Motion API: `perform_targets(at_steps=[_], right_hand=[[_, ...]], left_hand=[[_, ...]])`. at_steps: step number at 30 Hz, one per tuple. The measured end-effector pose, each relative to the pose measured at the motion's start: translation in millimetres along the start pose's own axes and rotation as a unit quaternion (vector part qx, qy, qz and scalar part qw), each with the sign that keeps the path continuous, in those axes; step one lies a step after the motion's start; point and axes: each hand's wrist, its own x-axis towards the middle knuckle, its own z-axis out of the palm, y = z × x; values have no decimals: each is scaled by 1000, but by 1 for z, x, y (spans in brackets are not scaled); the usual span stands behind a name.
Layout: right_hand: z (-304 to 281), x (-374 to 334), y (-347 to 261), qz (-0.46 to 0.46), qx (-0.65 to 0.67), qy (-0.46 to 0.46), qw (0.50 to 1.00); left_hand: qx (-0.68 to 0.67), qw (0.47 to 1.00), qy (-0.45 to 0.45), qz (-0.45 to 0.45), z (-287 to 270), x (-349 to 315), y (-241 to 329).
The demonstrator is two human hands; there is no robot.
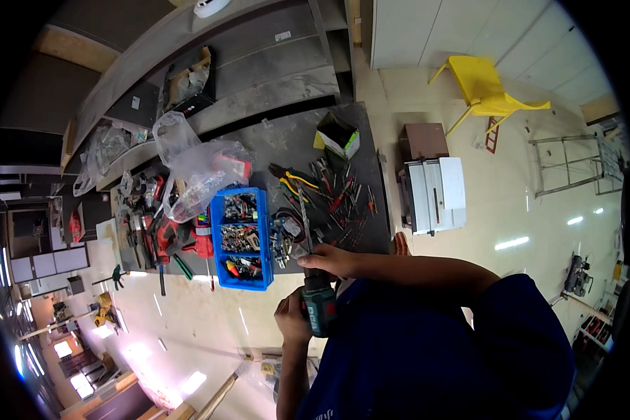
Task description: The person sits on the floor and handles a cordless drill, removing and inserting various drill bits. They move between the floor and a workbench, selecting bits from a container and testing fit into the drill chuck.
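Observation:
A green and black cordless drill (320,309) is held in front of my body, above the near edge of the dark workbench (262,136). My left hand (293,316) is closed at its side, around the grip, which is mostly hidden. My right hand (330,260) pinches at the chuck end, where a long grey drill bit (305,218) points away from me over the bench. Just left of the bit stands a blue divided bin (265,238) full of small metal fittings. Pliers with yellow handles (302,178) lie beyond the bit.
Loose bits and hand tools (339,199) cover the bench's right part. A clear plastic bag (196,171), a red power tool (168,234) and an open green-black box (338,136) lie there too. Right of the bench are a white cabinet (452,192) and a yellow chair (479,80).

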Motion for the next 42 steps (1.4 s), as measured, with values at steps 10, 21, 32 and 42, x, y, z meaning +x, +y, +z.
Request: perform_targets(at_steps=[10, 21, 32, 42], right_hand=[[30, 32, 21, 169, -72, 219, 958], [53, 39, 33, -131, 172, 216, 952], [32, 30, 54, -32, 252, 228, 940], [-80, 96, 142, 3, -230, 396, 889]], left_hand=[[116, 975, -102, 159, -33, 31, -67], [-20, 977, -145, 155, -39, 38, -81], [-108, 975, -183, 70, -6, 29, -74], [-137, 983, -31, -122, 4, -25, -112]])
